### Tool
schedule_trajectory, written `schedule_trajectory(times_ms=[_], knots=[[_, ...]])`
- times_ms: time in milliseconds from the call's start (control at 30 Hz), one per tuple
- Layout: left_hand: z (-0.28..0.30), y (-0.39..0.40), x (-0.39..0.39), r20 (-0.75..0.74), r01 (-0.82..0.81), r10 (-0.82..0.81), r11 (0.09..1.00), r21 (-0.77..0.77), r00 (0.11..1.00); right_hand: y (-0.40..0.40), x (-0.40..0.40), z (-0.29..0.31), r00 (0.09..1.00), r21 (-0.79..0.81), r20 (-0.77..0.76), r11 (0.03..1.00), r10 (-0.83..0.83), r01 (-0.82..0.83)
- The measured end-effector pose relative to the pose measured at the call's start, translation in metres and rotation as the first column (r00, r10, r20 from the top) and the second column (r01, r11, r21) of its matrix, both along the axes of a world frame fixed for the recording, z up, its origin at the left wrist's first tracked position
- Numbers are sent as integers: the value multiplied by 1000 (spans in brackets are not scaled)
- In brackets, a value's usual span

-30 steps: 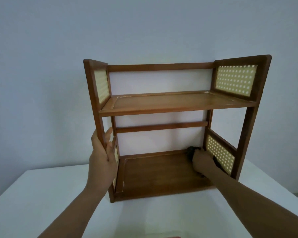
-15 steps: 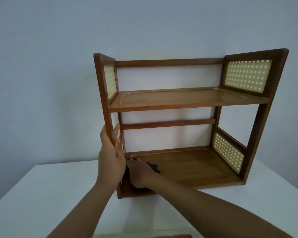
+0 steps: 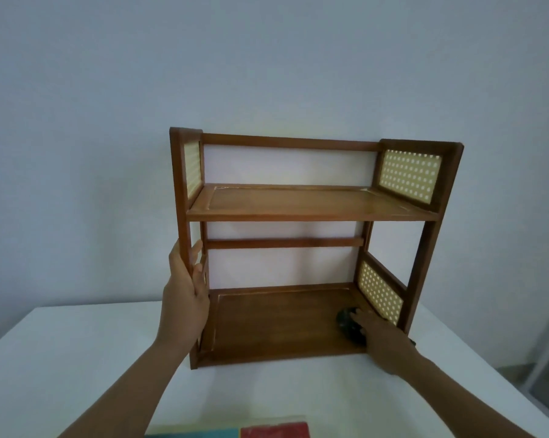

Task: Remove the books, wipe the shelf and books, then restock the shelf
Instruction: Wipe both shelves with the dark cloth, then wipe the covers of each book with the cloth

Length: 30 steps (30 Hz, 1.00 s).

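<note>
The left hand (image 3: 184,298) grips the shelf's (image 3: 298,207) front left post. The right hand (image 3: 383,339) presses a dark cloth (image 3: 349,325) flat on the bottom board's right end, beside the lattice panel. Books (image 3: 266,431) lie at the white table's (image 3: 77,358) near edge.
</note>
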<state>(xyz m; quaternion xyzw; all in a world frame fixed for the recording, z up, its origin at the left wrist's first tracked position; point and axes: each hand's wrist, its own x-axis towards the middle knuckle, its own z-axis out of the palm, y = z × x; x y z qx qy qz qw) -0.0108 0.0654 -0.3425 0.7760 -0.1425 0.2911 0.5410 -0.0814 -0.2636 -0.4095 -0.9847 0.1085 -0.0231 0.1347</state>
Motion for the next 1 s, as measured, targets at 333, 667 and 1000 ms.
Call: schedule_trajectory(times_ms=[333,667,1000], knots=[[11,3,-12,-106,0,5,999,46,994,28,-3,27,951,426,96,875,-295,228],[26,79,-81,-555,207,110,854,477,825,62,-97,78,906,938,-212,-337,-366,83],[25,141,-230,-538,192,276,728,658,796,178,-180,127,970,970,118,235,-211,-67]])
